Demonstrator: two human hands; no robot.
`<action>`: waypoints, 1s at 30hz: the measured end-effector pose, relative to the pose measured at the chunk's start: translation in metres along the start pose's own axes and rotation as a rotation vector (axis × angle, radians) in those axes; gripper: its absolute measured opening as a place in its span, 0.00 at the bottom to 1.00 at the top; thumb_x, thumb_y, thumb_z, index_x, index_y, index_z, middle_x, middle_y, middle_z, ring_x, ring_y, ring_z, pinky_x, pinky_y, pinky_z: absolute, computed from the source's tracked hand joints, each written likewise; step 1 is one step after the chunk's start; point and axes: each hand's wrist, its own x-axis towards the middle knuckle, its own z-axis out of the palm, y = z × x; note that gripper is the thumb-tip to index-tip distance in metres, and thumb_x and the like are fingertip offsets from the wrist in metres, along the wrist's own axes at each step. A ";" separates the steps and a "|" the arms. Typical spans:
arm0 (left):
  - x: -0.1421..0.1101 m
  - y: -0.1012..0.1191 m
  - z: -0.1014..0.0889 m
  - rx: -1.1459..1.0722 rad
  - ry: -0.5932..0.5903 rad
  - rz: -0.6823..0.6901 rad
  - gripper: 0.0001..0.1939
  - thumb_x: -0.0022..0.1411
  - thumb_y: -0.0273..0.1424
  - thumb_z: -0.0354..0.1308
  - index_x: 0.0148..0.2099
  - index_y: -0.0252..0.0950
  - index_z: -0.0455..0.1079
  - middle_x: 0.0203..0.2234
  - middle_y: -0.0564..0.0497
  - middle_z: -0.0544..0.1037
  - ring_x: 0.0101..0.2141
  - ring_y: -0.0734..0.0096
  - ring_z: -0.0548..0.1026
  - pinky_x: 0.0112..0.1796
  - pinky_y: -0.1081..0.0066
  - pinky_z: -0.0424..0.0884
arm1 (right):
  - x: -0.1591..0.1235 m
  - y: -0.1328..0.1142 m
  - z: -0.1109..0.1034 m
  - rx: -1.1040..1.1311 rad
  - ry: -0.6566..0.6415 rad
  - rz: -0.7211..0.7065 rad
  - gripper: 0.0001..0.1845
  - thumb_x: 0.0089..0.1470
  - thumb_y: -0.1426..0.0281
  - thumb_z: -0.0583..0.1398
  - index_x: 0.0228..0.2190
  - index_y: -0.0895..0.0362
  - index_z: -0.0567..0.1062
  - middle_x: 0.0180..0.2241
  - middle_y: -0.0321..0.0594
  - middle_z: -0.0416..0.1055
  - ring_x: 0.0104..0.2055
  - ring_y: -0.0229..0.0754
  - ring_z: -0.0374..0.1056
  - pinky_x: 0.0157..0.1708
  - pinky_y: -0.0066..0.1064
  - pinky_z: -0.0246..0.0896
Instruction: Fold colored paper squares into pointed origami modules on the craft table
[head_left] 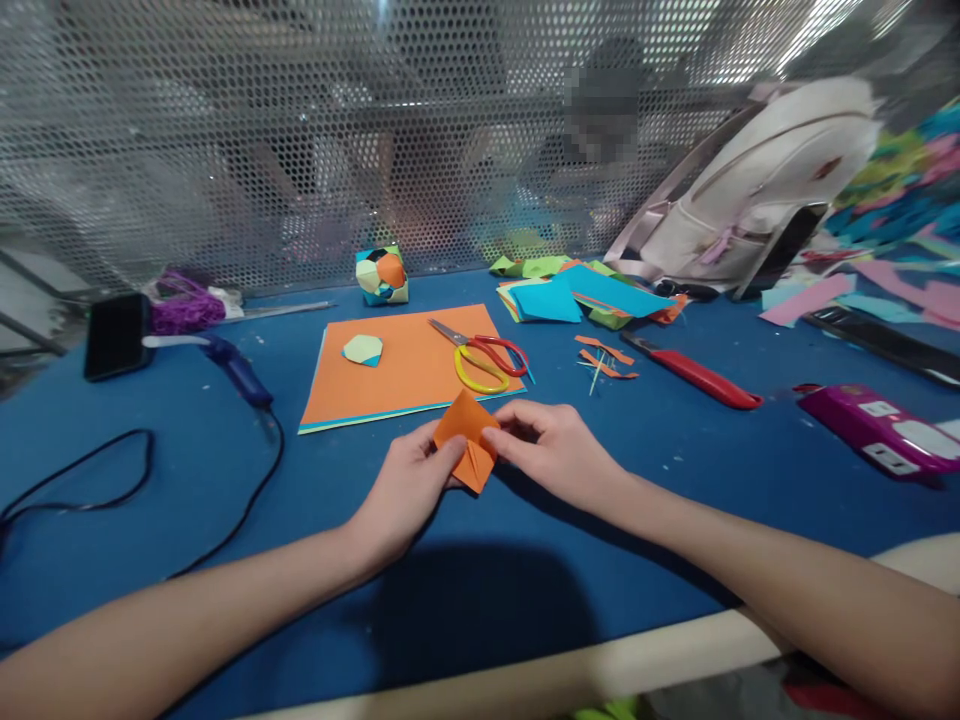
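A small folded orange paper (471, 425) is held up between my two hands, just above the blue table. My left hand (409, 480) pinches its left edge, thumb on top; the fingers beneath are partly hidden. On its right edge, my right hand (551, 448) grips with thumb and bent fingers. Creases run down the lower half of the paper. Right behind it lie scissors (484, 362) with red and yellow handles, resting on a stack of orange and blue sheets (397, 385). A small pale-green folded piece (364, 350) sits on that stack too.
A multicoloured paper ball (382, 275) stands by the perforated metal screen (315, 150). Folded papers (551, 298), orange scraps (606, 358), a red-handled cutter (701, 378) and a purple case (874, 425) lie right. Left are a phone (117, 336) and a corded blue tool (236, 370). A backpack (772, 180) leans back right.
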 end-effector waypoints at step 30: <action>0.000 -0.003 -0.004 0.124 -0.077 0.034 0.11 0.55 0.36 0.57 0.29 0.33 0.73 0.24 0.52 0.74 0.27 0.73 0.66 0.30 0.75 0.62 | -0.002 0.002 0.005 0.063 0.076 -0.372 0.11 0.54 0.76 0.53 0.33 0.55 0.75 0.31 0.40 0.73 0.34 0.37 0.69 0.35 0.30 0.65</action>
